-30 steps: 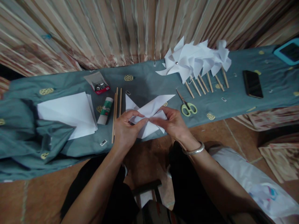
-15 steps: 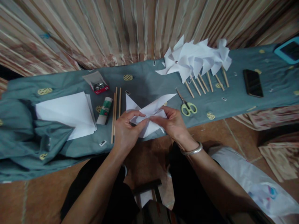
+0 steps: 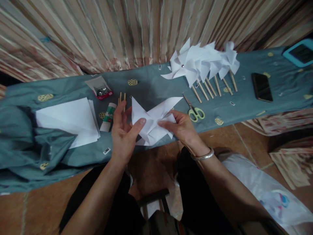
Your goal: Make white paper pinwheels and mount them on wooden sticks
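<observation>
A white paper pinwheel (image 3: 155,114) without a stick is just above the front edge of the cloth-covered table. My right hand (image 3: 182,127) pinches its right side, thumb pressed near the centre and fingers beneath. On the left, my left hand (image 3: 124,132) is spread, its thumb touching the front of the paper and its fingers apart, beside the left blade. Those fingers partly cover the wooden sticks (image 3: 125,98). Close to my right hand lie green-handled scissors (image 3: 195,112). A glue stick (image 3: 108,117) rests left of my left hand.
Several finished pinwheels on sticks (image 3: 193,63) lie at the back right. White paper sheets (image 3: 66,119) and a small open box of metal pins (image 3: 104,91) are on the left. A phone (image 3: 262,86) and a blue-framed device (image 3: 300,54) lie far right. A plastic bag (image 3: 264,186) is below.
My left hand has let go of the pinwheel's centre and spread its fingers, moving left toward the sticks. My right hand still pinches the paper. The view has shifted slightly.
</observation>
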Available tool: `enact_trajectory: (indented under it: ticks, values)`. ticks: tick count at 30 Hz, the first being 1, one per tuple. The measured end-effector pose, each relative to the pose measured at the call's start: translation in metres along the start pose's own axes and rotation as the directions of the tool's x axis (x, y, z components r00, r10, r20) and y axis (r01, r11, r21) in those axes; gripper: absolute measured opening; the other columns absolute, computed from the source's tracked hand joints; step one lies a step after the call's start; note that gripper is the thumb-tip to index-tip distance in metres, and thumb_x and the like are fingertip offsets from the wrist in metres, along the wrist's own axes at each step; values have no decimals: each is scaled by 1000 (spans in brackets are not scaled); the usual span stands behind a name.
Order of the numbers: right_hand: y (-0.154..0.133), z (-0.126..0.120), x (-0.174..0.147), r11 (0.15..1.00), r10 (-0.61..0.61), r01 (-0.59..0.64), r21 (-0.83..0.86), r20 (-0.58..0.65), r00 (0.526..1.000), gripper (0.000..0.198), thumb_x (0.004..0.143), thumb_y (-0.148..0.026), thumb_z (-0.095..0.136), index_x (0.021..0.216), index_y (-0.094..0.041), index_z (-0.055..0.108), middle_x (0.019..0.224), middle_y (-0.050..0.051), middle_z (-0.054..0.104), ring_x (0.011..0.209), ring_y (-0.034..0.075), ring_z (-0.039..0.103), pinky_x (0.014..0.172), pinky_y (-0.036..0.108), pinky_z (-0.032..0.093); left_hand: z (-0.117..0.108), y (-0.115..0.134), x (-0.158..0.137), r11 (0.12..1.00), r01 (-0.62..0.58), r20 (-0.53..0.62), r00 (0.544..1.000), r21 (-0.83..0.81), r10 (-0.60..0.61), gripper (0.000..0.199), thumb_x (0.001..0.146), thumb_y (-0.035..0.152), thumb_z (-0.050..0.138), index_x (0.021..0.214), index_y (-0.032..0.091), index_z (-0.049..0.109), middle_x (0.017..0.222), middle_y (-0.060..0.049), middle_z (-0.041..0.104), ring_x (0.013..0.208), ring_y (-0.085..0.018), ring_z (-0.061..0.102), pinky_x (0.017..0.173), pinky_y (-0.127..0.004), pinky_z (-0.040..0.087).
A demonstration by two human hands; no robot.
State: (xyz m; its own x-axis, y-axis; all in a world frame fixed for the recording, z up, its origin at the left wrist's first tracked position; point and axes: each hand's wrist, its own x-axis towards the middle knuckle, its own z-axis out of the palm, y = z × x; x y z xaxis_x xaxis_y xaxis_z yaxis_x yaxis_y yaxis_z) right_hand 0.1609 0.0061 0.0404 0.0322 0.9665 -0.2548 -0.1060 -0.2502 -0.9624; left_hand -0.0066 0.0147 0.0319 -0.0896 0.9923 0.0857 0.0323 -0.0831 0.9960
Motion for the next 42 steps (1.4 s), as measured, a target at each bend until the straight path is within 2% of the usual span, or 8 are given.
enact_trajectory:
  ticks: [3,6,9,16,27,38,42]
  values:
    - [-2,-2,0,1000,10,-10,-22,19,1000,22,60,-30,78,68,-18,61,61,-5,56,54,8,44,51,22,36,0,3,2,969,228,60,973,-97,-223,60,64,50,77,114,20,63,109,-10,71,98,-26,68,80,-36,56]
    - [-6,-1,-1,1000,11,-10,-26,43,999,22,60,-29,78,70,-17,63,62,-5,57,55,8,44,52,22,37,2,4,0,888,436,128,898,-146,-420,48,53,46,84,87,14,71,85,-9,75,75,-25,71,67,-35,58]
    - [-7,-1,-2,998,-14,17,-53,54,998,22,60,-29,78,71,-16,64,63,-4,58,56,8,45,52,22,36,4,4,-2,845,514,132,857,-145,-498,42,46,37,88,76,14,72,78,-7,75,68,-23,70,63,-33,57]
    - [-2,-4,-3,987,-65,70,-146,38,997,23,65,-32,77,76,-17,64,67,-3,59,58,9,46,52,23,36,9,1,-5,869,479,110,877,-123,-467,32,48,29,87,72,14,72,73,-5,75,63,-19,68,60,-30,56]
    - [0,-3,-4,969,-109,116,-218,40,993,21,68,-34,75,76,-18,64,65,-3,58,59,10,45,51,22,34,12,-1,-6,905,416,70,909,-89,-411,27,51,30,83,69,16,70,70,-3,73,62,-19,67,56,-29,55]
    - [-3,0,-5,989,-48,51,-138,23,999,22,65,-31,76,77,-18,62,65,-4,57,58,10,45,50,22,35,18,-1,-8,903,417,-6,907,-106,-420,30,52,29,83,76,15,71,74,-4,74,67,-21,69,59,-30,56]
    - [-2,-1,-4,990,-41,44,-134,19,999,23,65,-31,74,81,-17,64,66,-4,57,58,9,44,51,22,35,18,-1,-9,894,440,16,898,-89,-440,33,53,32,83,77,15,70,77,-4,74,70,-21,69,63,-31,56]
